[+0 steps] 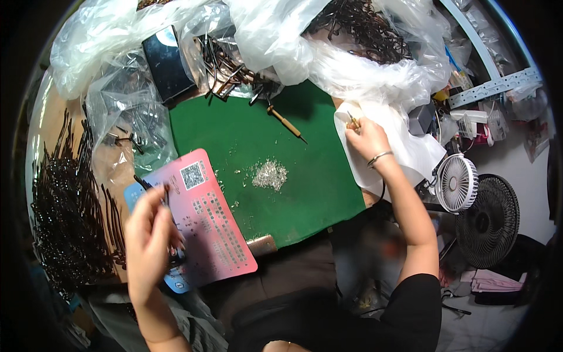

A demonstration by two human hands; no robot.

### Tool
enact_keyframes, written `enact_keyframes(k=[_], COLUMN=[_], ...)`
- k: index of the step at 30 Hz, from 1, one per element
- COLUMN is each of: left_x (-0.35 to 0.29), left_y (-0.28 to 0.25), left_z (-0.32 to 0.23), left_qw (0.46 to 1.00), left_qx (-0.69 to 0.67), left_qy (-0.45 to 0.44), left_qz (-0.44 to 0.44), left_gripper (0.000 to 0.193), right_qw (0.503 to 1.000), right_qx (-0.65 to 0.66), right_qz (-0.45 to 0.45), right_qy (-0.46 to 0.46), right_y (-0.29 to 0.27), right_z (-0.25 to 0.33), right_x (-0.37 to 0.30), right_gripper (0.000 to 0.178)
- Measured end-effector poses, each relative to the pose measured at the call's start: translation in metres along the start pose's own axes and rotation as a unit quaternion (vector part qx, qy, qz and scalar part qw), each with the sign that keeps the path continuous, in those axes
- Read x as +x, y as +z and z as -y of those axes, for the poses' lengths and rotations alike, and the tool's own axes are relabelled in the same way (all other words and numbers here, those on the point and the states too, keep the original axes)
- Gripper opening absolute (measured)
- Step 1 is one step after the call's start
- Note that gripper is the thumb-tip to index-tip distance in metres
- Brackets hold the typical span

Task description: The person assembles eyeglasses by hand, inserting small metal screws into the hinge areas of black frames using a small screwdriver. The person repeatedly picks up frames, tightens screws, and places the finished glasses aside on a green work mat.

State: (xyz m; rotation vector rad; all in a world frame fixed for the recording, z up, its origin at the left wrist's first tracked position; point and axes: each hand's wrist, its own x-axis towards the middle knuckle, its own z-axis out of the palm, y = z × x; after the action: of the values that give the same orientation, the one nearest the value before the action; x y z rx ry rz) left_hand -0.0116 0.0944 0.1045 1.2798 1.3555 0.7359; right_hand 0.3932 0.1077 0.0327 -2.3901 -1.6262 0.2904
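My left hand [148, 232] is closed over the pink and blue card, gripping a dark, slender piece [141, 181] that looks like a glasses temple; part of it is hidden by the fingers. The card [217, 258] has rows of small glinting marks and a square code on it. At the right edge of the green mat [316, 199], my right hand [369, 141] pinches a small brass-coloured tool [353, 121], mostly covered by the fingers. A heap of tiny silvery parts [270, 175] lies mid-mat. Farther back rests a screwdriver with a tan handle [285, 123].
Many dark temples [70, 217] are piled at the left. Clear plastic bags [272, 35] with more dark pieces line the back, beside a dark flat box [168, 64]. White sheeting [404, 135], a white fan [456, 183] and a black fan [488, 220] stand right.
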Motion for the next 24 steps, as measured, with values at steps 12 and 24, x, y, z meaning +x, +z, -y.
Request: enact_keyframes(k=[12,24], left_x=[-0.040,-0.049], left_y=[0.060,0.072], left_z=[0.027,0.041], left_qw=[0.980,0.976], left_qx=[-0.122,-0.019], left_qy=[-0.069,0.016], left_qz=[0.139,0.215], left_gripper=[0.029,0.025], right_qw=[0.999,0.813], right_qx=[-0.031,0.341], right_qz=[-0.033,0.447], right_qy=[0.013,-0.149], right_y=[0.025,-0.034], right_z=[-0.015,0.114], right_x=[0.011,-0.095], right_gripper=[0.026,0.014])
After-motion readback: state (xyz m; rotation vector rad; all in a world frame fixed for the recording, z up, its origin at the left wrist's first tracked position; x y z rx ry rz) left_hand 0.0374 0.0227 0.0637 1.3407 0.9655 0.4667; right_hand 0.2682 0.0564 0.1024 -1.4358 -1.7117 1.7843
